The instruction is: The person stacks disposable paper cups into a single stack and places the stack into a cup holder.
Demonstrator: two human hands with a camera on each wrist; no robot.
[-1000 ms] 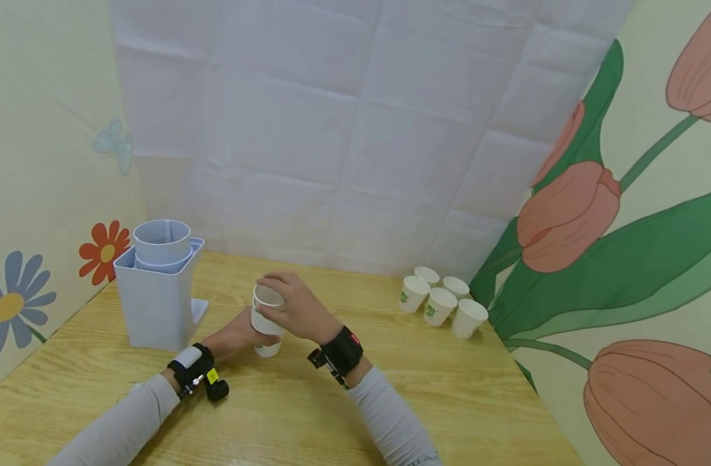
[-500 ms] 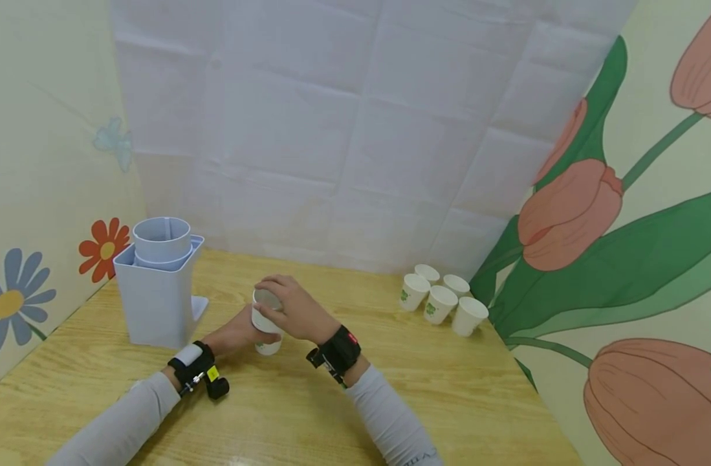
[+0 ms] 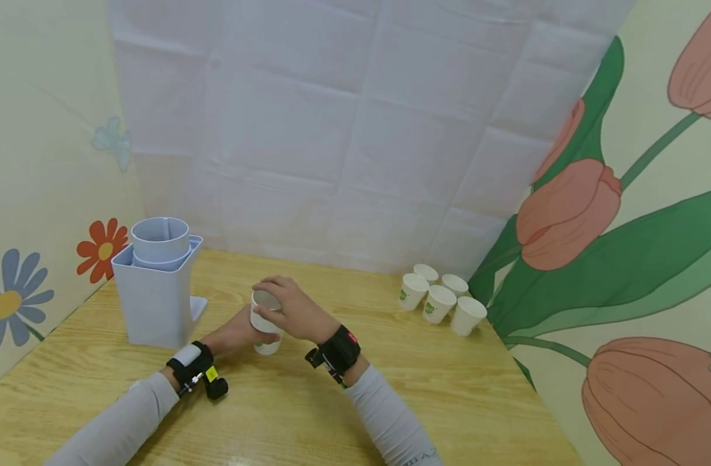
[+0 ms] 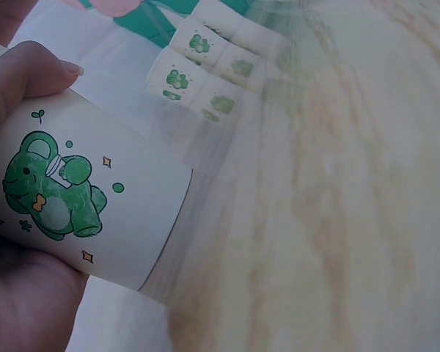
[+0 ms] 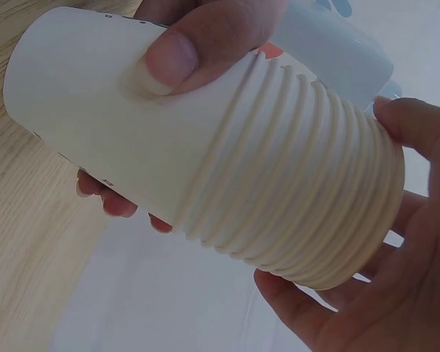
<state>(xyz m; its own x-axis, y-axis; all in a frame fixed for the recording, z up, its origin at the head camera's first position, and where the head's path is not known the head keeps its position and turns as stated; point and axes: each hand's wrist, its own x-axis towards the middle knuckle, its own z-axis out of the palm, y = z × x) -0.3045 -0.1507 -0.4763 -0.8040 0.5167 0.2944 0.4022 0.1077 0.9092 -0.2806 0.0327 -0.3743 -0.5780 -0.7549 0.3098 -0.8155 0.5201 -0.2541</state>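
A stack of white paper cups, rims up, stands in the head view between both hands. My left hand grips the lowest cup from the left; its thumb lies across the cup wall in the right wrist view. Over the top, my right hand holds the stack, with thumb and fingertips on the rims. Several nested rims show there. A green cartoon animal is printed on the lowest cup in the left wrist view. The right palm hides part of the stack's far side in the head view.
A pale blue bin-like container with a round cylinder in its top stands left of the hands. Several separate paper cups stand upright at the back right of the wooden table. A white sheet hangs behind.
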